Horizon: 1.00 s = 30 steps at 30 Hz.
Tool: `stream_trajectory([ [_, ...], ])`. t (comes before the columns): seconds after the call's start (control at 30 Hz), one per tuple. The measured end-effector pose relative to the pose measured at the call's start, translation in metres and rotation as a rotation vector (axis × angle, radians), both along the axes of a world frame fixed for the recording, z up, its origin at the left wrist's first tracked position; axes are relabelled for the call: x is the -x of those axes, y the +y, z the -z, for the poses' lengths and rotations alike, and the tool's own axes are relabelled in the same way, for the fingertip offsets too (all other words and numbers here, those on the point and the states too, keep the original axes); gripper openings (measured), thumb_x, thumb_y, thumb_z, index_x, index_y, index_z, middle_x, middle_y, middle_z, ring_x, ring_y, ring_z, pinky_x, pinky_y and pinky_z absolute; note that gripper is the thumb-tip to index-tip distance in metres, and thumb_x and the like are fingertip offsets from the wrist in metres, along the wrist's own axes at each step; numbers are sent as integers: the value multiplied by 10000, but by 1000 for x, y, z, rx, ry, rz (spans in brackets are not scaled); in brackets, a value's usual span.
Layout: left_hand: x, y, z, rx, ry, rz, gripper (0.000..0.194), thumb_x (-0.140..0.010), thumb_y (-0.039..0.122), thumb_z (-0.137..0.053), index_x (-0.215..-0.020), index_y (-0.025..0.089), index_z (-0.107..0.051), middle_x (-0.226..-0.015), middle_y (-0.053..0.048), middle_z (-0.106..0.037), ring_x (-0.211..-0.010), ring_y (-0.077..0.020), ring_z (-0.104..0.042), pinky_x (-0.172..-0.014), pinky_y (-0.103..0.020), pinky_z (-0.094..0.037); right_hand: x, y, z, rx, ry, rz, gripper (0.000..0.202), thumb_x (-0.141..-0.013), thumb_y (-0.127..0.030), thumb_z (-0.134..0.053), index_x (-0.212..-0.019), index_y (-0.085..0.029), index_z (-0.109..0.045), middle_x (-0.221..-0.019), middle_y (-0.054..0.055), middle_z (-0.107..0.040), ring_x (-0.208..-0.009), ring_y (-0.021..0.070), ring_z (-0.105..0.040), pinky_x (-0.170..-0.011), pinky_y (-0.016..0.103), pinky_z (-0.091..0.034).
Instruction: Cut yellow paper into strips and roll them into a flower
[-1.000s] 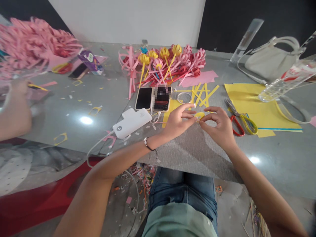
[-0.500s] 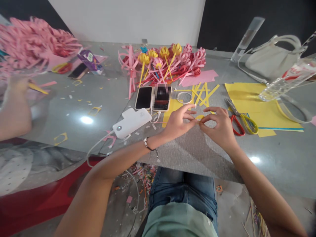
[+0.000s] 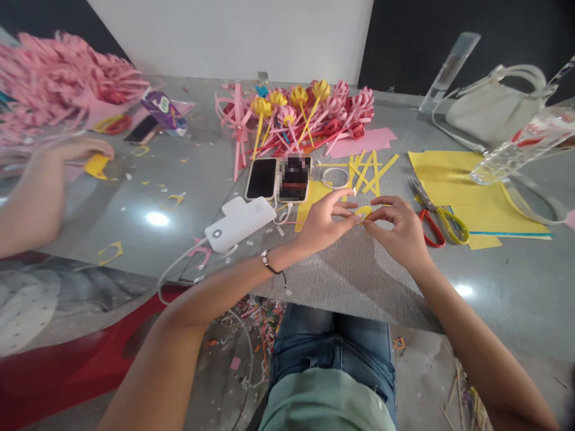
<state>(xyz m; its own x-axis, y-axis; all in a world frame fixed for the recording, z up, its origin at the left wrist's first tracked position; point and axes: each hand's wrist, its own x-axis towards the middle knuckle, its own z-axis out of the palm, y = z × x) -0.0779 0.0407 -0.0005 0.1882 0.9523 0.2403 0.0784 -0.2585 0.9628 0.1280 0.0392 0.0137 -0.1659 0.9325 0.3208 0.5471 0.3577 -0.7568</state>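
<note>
Between my two hands is a small curved piece of yellow paper (image 3: 363,211), raised over the near part of the table. My left hand (image 3: 324,220) pinches it between thumb and fingertips, its other fingers loosely bent. From the other side, the thumb and index finger of my right hand (image 3: 399,228) close on its right end. The fingertips partly hide the paper. Just behind lie several yellow paper strips (image 3: 372,170) and a yellow sheet (image 3: 305,216). To the right of my right hand rest scissors (image 3: 442,221) with red and yellow handles.
Two phones (image 3: 263,178) and a white power bank (image 3: 242,222) with a cable lie left of my hands. Paper flowers (image 3: 309,114) are heaped behind. At right are yellow sheets (image 3: 494,206), a plastic bottle (image 3: 521,146) and a white bag (image 3: 498,108). A co-worker's hand (image 3: 85,148) holds yellow paper.
The yellow piece between my fingers has turned and shows more of its curved face. My hands barely moved. At left, the co-worker's hand has moved right with yellow paper.
</note>
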Motion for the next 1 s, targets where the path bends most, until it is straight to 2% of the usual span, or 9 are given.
stream_trajectory([
  [0.13,0,0,-2,28,-15,4,590,-876,401,-849,-1384,228,-604,-904,-52,-828,-1284,-298,-730,-1136,-501,-574,0,0,1,26,52,2,62,-830,-314,-805,-797,-265,-785,-1240,73,-722,-1179,325,-679,-981,551,-575],
  [0.4,-1,0,-2,44,-30,3,598,-858,373,-861,-1381,227,-610,-903,-58,-821,-1287,-303,-725,-1127,-501,-576,1,-1,1,34,48,13,58,-831,-301,-804,-791,-268,-779,-1233,75,-726,-1189,328,-680,-993,565,-571],
  [0.53,-1,0,-1,18,-11,8,598,-849,337,-858,-1383,237,-609,-952,-60,-818,-1292,-303,-718,-1135,-511,-561,2,-2,1,26,43,28,54,-836,-308,-801,-797,-274,-786,-1224,65,-731,-1189,327,-682,-1002,569,-567],
  [0.67,1,0,1,-42,33,-9,629,-852,354,-861,-1410,249,-589,-917,-44,-811,-1293,-280,-706,-1186,-510,-502,2,-1,3,36,63,20,27,-836,-305,-799,-822,-283,-806,-1219,58,-736,-1190,328,-684,-1013,573,-568],
  [0.83,2,4,3,-22,53,-93,606,-833,470,-864,-1336,239,-619,-878,-46,-785,-1192,-278,-735,-1080,-468,-552,3,-1,1,86,122,-40,151,-860,-245,-702,-871,-309,-837,-1268,46,-735,-1218,324,-682,-1002,551,-577],
  [1.0,3,7,4,16,33,-131,615,-776,406,-899,-1307,240,-637,-808,-16,-758,-1145,-269,-738,-1037,-445,-564,4,-1,-4,172,153,-43,236,-804,-200,-651,-869,-307,-851,-1286,44,-733,-1180,315,-702,-947,513,-587],
])
